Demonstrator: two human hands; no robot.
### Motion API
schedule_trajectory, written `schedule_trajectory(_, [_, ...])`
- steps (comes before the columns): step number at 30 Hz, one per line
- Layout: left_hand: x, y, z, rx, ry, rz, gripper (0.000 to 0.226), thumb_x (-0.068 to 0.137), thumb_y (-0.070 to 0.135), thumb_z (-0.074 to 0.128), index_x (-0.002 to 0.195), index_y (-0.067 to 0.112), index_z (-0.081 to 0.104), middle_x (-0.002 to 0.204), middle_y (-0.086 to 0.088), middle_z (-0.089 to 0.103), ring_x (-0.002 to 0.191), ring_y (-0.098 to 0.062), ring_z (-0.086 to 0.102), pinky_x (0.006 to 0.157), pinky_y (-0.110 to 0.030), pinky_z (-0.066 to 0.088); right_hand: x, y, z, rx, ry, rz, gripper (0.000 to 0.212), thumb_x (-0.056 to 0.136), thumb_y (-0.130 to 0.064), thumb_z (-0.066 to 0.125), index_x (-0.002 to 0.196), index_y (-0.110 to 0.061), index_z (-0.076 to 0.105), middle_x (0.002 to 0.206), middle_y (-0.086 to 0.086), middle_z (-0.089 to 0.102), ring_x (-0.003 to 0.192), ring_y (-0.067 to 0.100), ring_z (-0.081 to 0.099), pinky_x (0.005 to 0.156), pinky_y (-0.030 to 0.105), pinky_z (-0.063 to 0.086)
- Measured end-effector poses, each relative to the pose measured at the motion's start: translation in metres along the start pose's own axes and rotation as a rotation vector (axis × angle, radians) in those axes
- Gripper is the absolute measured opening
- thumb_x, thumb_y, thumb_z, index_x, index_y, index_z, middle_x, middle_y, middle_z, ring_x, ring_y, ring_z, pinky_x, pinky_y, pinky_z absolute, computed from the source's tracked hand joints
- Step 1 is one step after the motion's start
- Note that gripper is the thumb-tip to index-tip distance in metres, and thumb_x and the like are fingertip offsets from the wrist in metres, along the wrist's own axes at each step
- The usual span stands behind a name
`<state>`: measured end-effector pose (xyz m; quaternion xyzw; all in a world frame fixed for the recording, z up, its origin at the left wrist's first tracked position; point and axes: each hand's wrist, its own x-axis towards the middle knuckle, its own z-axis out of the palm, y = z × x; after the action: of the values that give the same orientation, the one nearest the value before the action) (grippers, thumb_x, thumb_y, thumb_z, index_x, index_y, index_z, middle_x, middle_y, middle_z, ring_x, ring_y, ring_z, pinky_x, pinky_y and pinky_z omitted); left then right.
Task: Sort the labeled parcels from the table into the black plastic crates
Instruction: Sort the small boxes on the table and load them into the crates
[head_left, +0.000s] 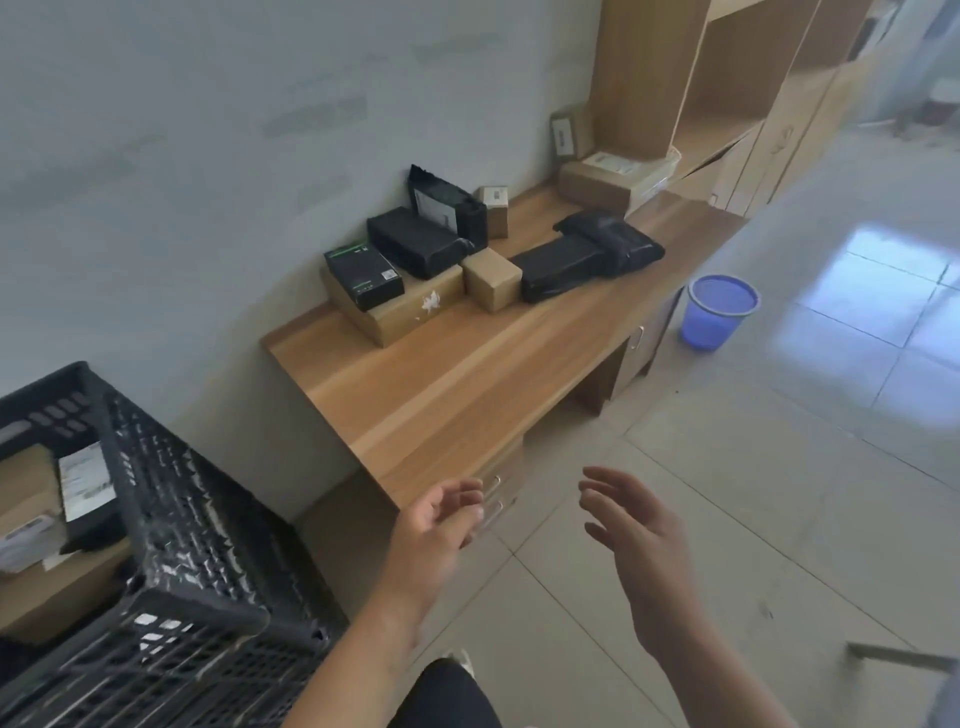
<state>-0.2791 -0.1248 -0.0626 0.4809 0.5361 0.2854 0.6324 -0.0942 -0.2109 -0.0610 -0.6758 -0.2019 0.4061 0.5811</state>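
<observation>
Both hands empty. Our left hand (441, 525) and right hand (636, 525) hang in front of the near end of the table (467, 374), fingers loosely spread, palms turned toward each other, touching nothing.

Black plastic crate (208, 561) sits at lower left, off the table's near end; it holds several labeled parcels already, cardboard and dark-wrapped.

Parcels left on the table lie along the wall edge, toward the middle and far end:
- large flat carton (405, 306) nearest us, with a black printed box (363, 273) and a black wrapped parcel (415, 247) on top;
- small cardboard cube (491, 278) just beside it;
- long black poly bag (587, 252) out toward the front edge;
- an upright black bag with white label (436, 205) against the wall;
- more cartons (608, 179) at the far corner.

Near half of the tabletop is bare.

Judgement: we are between parcels, starting the reach for the next pick. The next move calls for stepping along the table, since the stack is well apart from our hands. The printed box looks the easiest single grab.
</observation>
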Motion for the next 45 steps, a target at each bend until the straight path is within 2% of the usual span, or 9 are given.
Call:
schedule_trajectory(5, [0.072,0.024,0.042,0.033,-0.053,-0.013,0.022,0.097,0.004,0.065,0.109,0.019,0.075,0.111,-0.004,0.072,0.084,0.0,0.068,0.082,-0.021,0.057,0.065,-0.007,-0.016,0.022,0.049,0.066,0.024,0.095,-0.007,0.069,0.103,-0.026,0.079,0.096,-0.01,0.079,0.096,0.01,0.073,0.089,0.037,0.056])
schedule_trajectory(9, [0.159,0.059,0.069,0.044,-0.064,0.007,0.022,0.097,0.005,0.064,0.11,0.021,0.074,0.117,-0.006,0.071,0.104,-0.013,0.067,0.098,-0.038,0.055,0.133,-0.024,-0.032,0.013,0.111,0.114,0.024,0.095,-0.005,0.067,0.101,-0.025,0.08,0.097,-0.004,0.08,0.102,0.02,0.072,0.092,0.039,0.057])
schedule_trajectory(13, [0.246,0.093,0.089,0.035,-0.012,0.006,0.021,0.097,0.01,0.065,0.11,0.025,0.072,0.117,-0.002,0.069,0.112,-0.02,0.065,0.101,-0.041,0.054,0.21,-0.063,-0.036,-0.008,0.129,0.141,0.023,0.095,-0.004,0.067,0.099,-0.022,0.08,0.1,0.001,0.079,0.104,0.025,0.072,0.096,0.044,0.057])
schedule_trajectory(18, [0.349,0.113,0.119,0.128,0.006,-0.023,0.029,0.096,0.024,0.068,0.122,0.035,0.061,0.135,0.005,0.057,0.119,-0.016,0.054,0.09,-0.035,0.043,0.295,-0.12,-0.027,0.01,0.108,0.086,0.019,0.098,-0.005,0.064,0.106,-0.017,0.077,0.104,0.007,0.076,0.097,0.023,0.071,0.09,0.038,0.055])
schedule_trajectory(21, [0.412,0.122,0.138,0.259,0.03,-0.086,0.049,0.094,0.029,0.071,0.138,0.033,0.051,0.15,0.0,0.045,0.116,-0.016,0.045,0.088,-0.037,0.042,0.33,-0.137,-0.022,0.01,0.09,0.087,0.018,0.099,-0.006,0.064,0.107,-0.017,0.076,0.105,0.007,0.076,0.097,0.023,0.072,0.089,0.038,0.056])
schedule_trajectory(26, [0.501,0.142,0.152,0.346,0.236,-0.154,0.071,0.088,0.033,0.077,0.15,0.03,0.041,0.149,-0.005,0.034,0.098,-0.018,0.044,0.064,-0.026,0.038,0.397,-0.153,-0.013,-0.034,-0.01,0.125,0.017,0.1,-0.009,0.064,0.109,-0.017,0.077,0.106,0.008,0.076,0.098,0.023,0.072,0.088,0.037,0.056])
schedule_trajectory(31, [0.555,0.142,0.169,0.559,0.412,-0.189,0.084,0.082,0.04,0.08,0.153,0.028,0.037,0.151,-0.009,0.032,0.132,-0.031,0.037,0.094,-0.037,0.038,0.483,-0.165,-0.003,-0.145,-0.187,0.134,0.016,0.1,-0.012,0.066,0.109,-0.019,0.077,0.105,0.006,0.077,0.099,0.023,0.074,0.087,0.036,0.059])
schedule_trajectory(35, [0.576,0.132,0.186,0.552,0.568,-0.312,0.093,0.079,0.047,0.083,0.155,0.029,0.033,0.158,-0.01,0.025,0.142,-0.033,0.03,0.111,-0.044,0.037,0.55,-0.18,-0.008,-0.228,-0.338,0.15,0.016,0.1,-0.014,0.066,0.106,-0.023,0.078,0.102,0.002,0.078,0.1,0.021,0.074,0.089,0.038,0.06])
schedule_trajectory(45, [0.592,0.115,0.215,0.432,0.82,-0.366,0.094,0.075,0.031,0.086,0.154,0.027,0.034,0.158,-0.013,0.029,0.141,-0.035,0.034,0.103,-0.051,0.049,0.661,-0.204,-0.042,-0.277,-0.541,0.191,0.017,0.099,-0.015,0.068,0.102,-0.028,0.08,0.101,-0.003,0.079,0.095,0.015,0.076,0.086,0.034,0.058])
